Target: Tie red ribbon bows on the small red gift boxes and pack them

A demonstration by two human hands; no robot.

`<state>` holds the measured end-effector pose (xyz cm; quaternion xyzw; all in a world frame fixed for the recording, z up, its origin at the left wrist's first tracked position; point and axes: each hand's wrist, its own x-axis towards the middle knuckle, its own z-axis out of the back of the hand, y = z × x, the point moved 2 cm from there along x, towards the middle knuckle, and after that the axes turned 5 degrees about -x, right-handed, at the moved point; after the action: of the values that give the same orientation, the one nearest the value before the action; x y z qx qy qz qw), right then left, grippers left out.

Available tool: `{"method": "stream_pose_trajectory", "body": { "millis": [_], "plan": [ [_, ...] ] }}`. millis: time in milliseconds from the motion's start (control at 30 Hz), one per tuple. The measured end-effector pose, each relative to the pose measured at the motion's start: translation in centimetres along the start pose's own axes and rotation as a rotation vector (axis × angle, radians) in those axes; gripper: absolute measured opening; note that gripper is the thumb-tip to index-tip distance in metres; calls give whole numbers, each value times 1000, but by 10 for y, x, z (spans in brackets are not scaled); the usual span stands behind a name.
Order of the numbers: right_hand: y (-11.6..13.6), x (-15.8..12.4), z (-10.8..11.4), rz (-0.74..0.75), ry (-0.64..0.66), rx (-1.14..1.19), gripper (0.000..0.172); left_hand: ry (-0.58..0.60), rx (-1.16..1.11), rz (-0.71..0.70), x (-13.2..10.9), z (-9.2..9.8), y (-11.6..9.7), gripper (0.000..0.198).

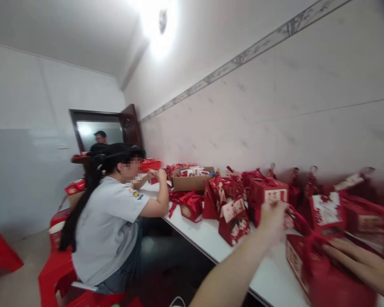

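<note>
On the right, a red gift box (339, 283) with a pale label on its side stands at the table edge. A red ribbon (301, 219) rises from its top toward my left hand (277, 217), which is closed on it. My right hand (355, 256) lies over the top of the box, fingers stretched out beside the ribbon; blur hides its fingertips in part. Just beyond my left hand is a larger red box (254, 194). A red pouch-shaped box (234, 224) with printed figures stands left of my forearm.
The white table (198, 238) runs along the wall, with many red gift boxes on it. An open carton (192, 183) holds small packets. A co-worker (109, 230) sits at left, hands raised. Another person (99, 145) is near the doorway. Red stools (56, 268) stand on the floor.
</note>
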<state>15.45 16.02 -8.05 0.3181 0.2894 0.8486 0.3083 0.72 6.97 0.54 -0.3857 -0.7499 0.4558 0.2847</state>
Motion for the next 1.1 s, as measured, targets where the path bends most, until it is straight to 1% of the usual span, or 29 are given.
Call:
{"method": "stream_pose_trajectory", "body": {
  "millis": [33,67,167,233,333,400,500,600,667,733,833,933,1033,1100],
  "plan": [
    [11,-3,4,-36,52,-39,25,33,-27,-4,0,0,-6,27],
    [24,-6,8,-39,105,-60,30,60,-57,-13,2,1,-12,24],
    [54,-11,16,-26,142,-130,37,119,-132,-57,12,7,-30,10],
    [64,-11,17,20,140,-183,36,152,-165,-96,20,9,-41,8],
    [66,-13,18,41,121,-177,36,198,-178,-161,29,10,-56,4],
    [65,-15,20,10,117,-72,36,222,-168,-204,34,8,-61,3],
    [64,-16,24,-58,94,180,31,246,-83,-308,42,3,-63,7],
    [62,-14,29,-99,84,433,26,273,12,-434,50,-7,-62,10],
    [63,-11,32,-100,92,566,27,299,11,-468,54,-16,-61,11],
    [65,-5,36,-92,79,634,29,329,-2,-469,57,-26,-61,12],
    [76,6,47,-72,76,620,31,369,-16,-451,62,-42,-61,12],
    [90,18,58,-28,182,577,26,419,-15,-450,67,-55,-61,14],
    [98,27,65,4,386,605,18,467,21,-476,69,-62,-61,16],
    [100,32,67,33,538,634,19,472,64,-499,66,-61,-62,18]
  ]
}}
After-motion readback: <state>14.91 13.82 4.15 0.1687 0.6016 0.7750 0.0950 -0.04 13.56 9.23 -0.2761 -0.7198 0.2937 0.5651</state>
